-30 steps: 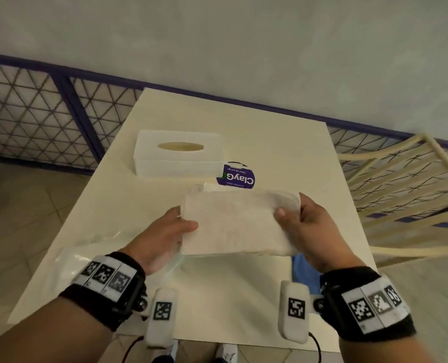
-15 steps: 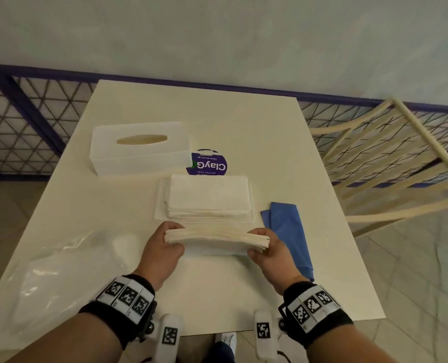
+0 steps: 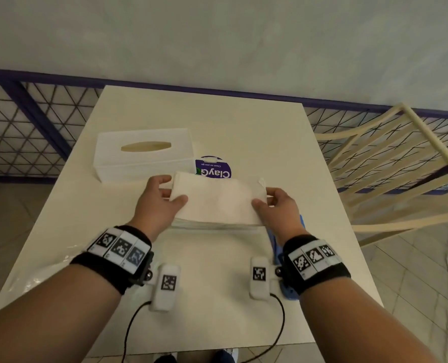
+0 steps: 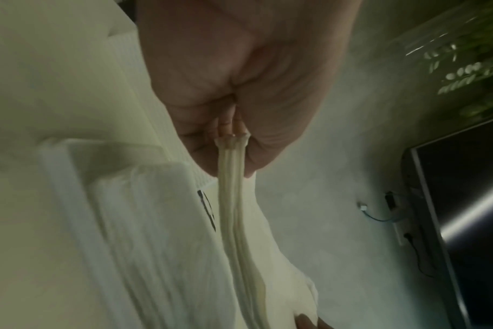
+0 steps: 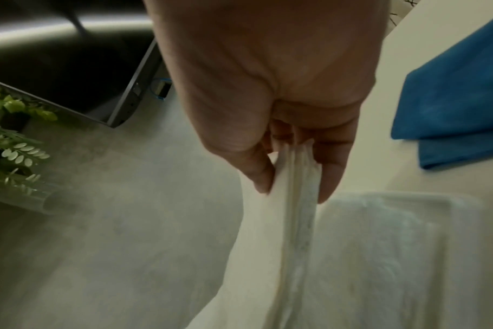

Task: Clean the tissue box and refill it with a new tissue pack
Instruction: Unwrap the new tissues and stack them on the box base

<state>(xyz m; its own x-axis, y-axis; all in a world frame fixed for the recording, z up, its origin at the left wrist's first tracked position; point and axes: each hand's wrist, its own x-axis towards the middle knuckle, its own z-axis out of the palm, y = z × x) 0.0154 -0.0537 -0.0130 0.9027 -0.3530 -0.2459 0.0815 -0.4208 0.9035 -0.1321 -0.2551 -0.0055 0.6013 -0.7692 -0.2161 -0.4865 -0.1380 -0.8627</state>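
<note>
My left hand [image 3: 171,191] and right hand [image 3: 265,197] each pinch one end of a thin bundle of white tissues [image 3: 217,203], holding it just above a second tissue pile [image 3: 217,226] on the table. The left wrist view shows thumb and fingers of the left hand [image 4: 234,144] clamped on the bundle's edge [image 4: 234,211]. The right wrist view shows the right hand [image 5: 293,184] gripping the other end of the bundle [image 5: 296,222]. The white plastic tissue box [image 3: 141,153] stands behind to the left, its oval slot facing up.
A round purple-labelled pack [image 3: 213,169] lies right of the box. A blue cloth [image 3: 274,247] lies under my right wrist. Clear plastic wrapping [image 3: 42,271] lies at the table's [image 3: 217,297] left front. A cream chair [image 3: 388,166] stands right of the table; a railing runs behind.
Both hands carried the tissue bundle from the table's near edge forward over the pile on the table. The bundle now shows its flat face.
</note>
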